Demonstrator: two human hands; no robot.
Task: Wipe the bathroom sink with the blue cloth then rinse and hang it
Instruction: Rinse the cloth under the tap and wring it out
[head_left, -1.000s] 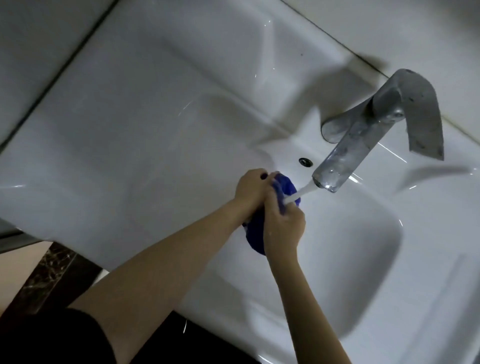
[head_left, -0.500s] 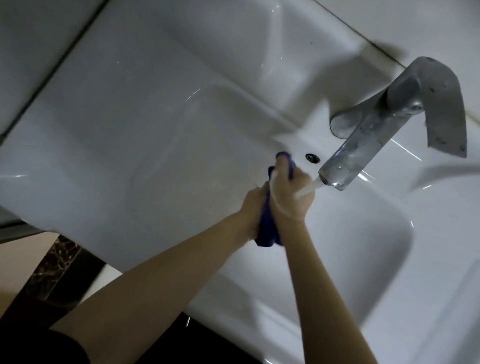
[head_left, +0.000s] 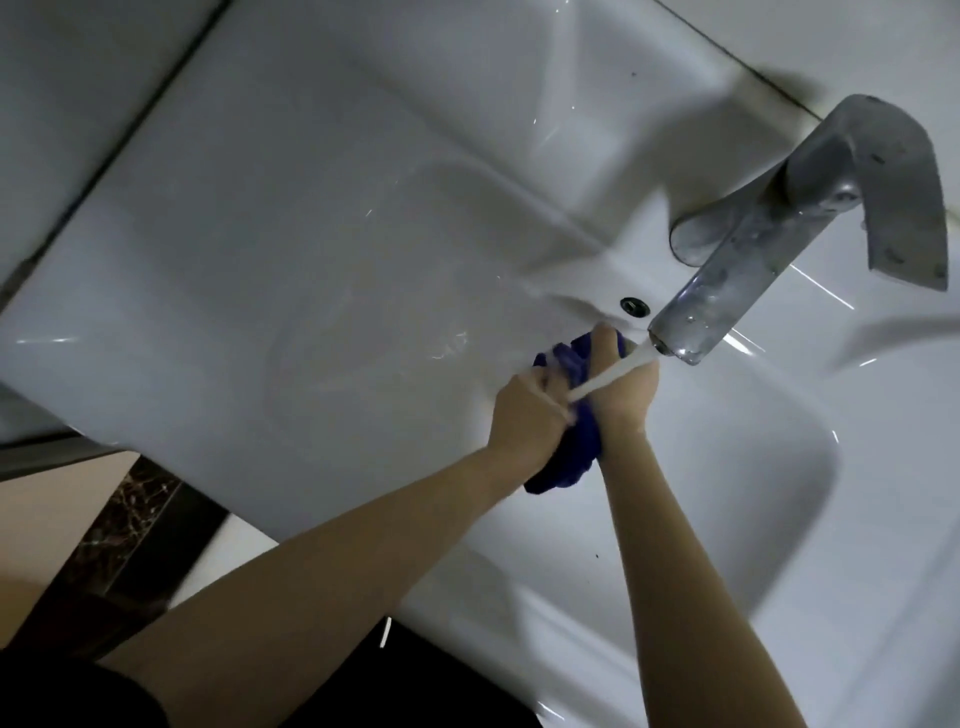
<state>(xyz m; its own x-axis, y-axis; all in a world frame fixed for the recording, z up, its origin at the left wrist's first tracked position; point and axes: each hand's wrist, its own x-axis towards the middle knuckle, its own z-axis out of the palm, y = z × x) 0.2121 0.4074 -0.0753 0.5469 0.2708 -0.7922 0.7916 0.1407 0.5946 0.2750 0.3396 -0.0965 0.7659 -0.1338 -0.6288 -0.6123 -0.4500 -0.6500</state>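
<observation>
The blue cloth (head_left: 571, 457) is bunched up between both hands over the white sink (head_left: 311, 270). My left hand (head_left: 524, 415) grips its left side and my right hand (head_left: 621, 384) grips its right side, fingers closed round the fabric. A stream of water (head_left: 613, 374) runs from the metal faucet (head_left: 737, 280) onto the cloth and my hands. The lower end of the cloth hangs below my wrists. Most of the cloth is hidden by my fingers.
The faucet's spout and lever (head_left: 893, 208) stand close on the right, just above my right hand. The overflow hole (head_left: 635, 305) sits behind the hands. A tiled wall (head_left: 67, 104) borders the sink on the left; dark floor trim (head_left: 140, 525) shows below.
Both hands have kept rubbing the cloth under the running water; my right hand has slid back down beside the left, and the cloth now hangs lower between the wrists.
</observation>
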